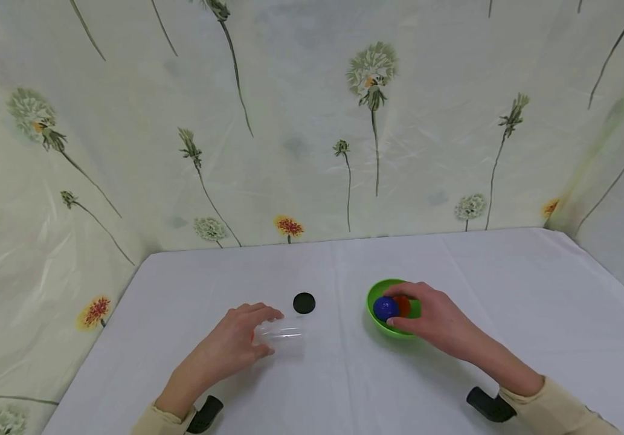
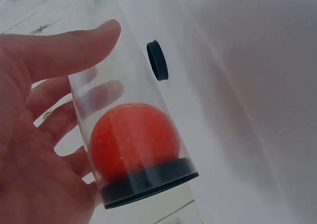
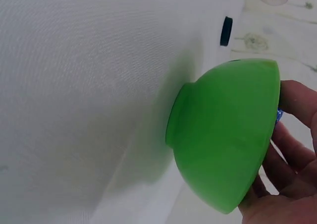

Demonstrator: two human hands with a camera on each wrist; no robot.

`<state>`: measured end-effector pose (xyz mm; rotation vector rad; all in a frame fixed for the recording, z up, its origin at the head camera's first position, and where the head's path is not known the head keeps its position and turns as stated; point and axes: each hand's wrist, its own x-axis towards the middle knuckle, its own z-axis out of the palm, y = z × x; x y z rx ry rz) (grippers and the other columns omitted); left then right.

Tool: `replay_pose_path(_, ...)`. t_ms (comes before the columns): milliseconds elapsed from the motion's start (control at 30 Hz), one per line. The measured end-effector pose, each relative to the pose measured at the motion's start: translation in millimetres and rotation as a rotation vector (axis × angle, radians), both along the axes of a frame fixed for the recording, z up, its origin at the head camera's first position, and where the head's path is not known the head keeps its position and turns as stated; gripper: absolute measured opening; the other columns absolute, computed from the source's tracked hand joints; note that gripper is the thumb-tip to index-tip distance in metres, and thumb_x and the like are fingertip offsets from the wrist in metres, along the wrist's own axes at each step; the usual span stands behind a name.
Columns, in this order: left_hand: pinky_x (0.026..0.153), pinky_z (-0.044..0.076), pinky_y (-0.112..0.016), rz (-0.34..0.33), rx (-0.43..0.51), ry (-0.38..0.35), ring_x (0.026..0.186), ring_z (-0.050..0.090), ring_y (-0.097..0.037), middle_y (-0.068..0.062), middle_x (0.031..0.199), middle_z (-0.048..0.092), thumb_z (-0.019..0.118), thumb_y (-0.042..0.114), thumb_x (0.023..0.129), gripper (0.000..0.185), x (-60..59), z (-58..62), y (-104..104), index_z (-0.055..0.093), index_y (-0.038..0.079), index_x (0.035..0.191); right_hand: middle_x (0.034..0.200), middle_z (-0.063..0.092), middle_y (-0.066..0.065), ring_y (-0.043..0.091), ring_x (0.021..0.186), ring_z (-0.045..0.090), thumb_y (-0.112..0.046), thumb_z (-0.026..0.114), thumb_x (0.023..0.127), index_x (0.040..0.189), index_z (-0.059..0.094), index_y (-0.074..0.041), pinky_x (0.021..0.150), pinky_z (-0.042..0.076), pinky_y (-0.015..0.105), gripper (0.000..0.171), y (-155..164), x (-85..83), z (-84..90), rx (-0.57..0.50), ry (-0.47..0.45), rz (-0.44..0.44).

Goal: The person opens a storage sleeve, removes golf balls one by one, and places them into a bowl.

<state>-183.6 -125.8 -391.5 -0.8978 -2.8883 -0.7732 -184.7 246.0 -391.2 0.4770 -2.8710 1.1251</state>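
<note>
Your white-covered table [image 1: 507,290] carries everything, with the dandelion-print backdrop [image 1: 290,121] behind it. On the right sits the green bowl [image 1: 377,293], a rigid plastic piece that looks light and likely to slide on the cloth. Your right hand [image 1: 431,317] reaches over its near rim, fingers curled round the blue ball [image 1: 385,308] inside; an orange ball [image 1: 402,305] lies touching it. The blue ball looks smooth and hard, so take it across its widest part or it may squirt out.

To the left, your left hand [image 1: 235,344] wraps the clear plastic tube [image 1: 281,335], which lies on its side on the table, open mouth towards the bowl. The left wrist view shows 1 orange ball [image 2: 132,140] already against the tube's black end cap [image 2: 148,182]. The tube seems thin-walled, slippery and light, so grip round its middle without squeezing hard. The loose black lid [image 1: 304,302] lies just beyond the tube, apart from both hands
</note>
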Motion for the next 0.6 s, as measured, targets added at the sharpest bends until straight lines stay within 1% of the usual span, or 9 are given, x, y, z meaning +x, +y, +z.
replay_pose_path(100, 0.097, 0.038, -0.052, 0.003, 0.007, -0.007, 0.106, 0.054, -0.020, 0.002, 0.118, 0.064, 0.081, 0.008, 0.077, 0.046, 0.0, -0.1, -0.2, 0.066, 0.015, 0.119, 0.116, 0.061, 0.004, 0.028, 0.108, 0.054, -0.030, 0.082, 0.081, 0.118, 0.068, -0.020, 0.086, 0.047, 0.048, 0.040, 1.3, -1.4, -1.4, 0.024, 0.011, -0.002)
replay_pose_path(200, 0.099, 0.036, -0.055, 0.007, 0.011, -0.015, 0.105, 0.054, -0.020, 0.003, 0.118, 0.064, 0.081, 0.008, 0.077, 0.045, 0.5, -0.6, -0.5, 0.066, 0.016, 0.119, 0.120, 0.058, 0.009, 0.030, 0.111, 0.053, -0.031, 0.082, 0.081, 0.117, 0.068, -0.020, 0.086, 0.048, 0.047, 0.040, 1.7, -2.2, -3.3, 0.031, 0.002, -0.008)
replay_pose_path(300, 0.099, 0.036, -0.056, 0.009, 0.008, -0.012, 0.104, 0.054, -0.019, 0.003, 0.118, 0.063, 0.081, 0.009, 0.076, 0.046, 0.9, -0.7, -0.4, 0.066, 0.016, 0.119, 0.124, 0.056, 0.012, 0.032, 0.114, 0.052, -0.029, 0.082, 0.081, 0.117, 0.068, -0.019, 0.087, 0.049, 0.048, 0.040, 1.6, -2.8, -5.5, 0.037, -0.001, -0.013)
replay_pose_path(433, 0.099, 0.037, -0.054, 0.009, 0.010, -0.012, 0.102, 0.055, -0.019, 0.002, 0.119, 0.063, 0.081, 0.008, 0.076, 0.046, 1.9, 0.3, 0.4, 0.065, 0.015, 0.119, 0.124, 0.055, 0.012, 0.032, 0.114, 0.052, -0.026, 0.082, 0.081, 0.117, 0.069, -0.019, 0.088, 0.048, 0.048, 0.039, 1.6, -3.3, -8.2, 0.048, 0.012, -0.022)
replay_pose_path(600, 0.098, 0.037, -0.053, 0.010, 0.012, -0.018, 0.101, 0.055, -0.019, 0.001, 0.120, 0.063, 0.081, 0.008, 0.077, 0.046, 2.3, 1.2, 0.1, 0.065, 0.015, 0.120, 0.125, 0.057, 0.011, 0.031, 0.113, 0.052, -0.032, 0.080, 0.083, 0.119, 0.068, -0.019, 0.088, 0.047, 0.046, 0.040, 2.2, -2.1, -6.3, 0.023, -0.009, -0.024)
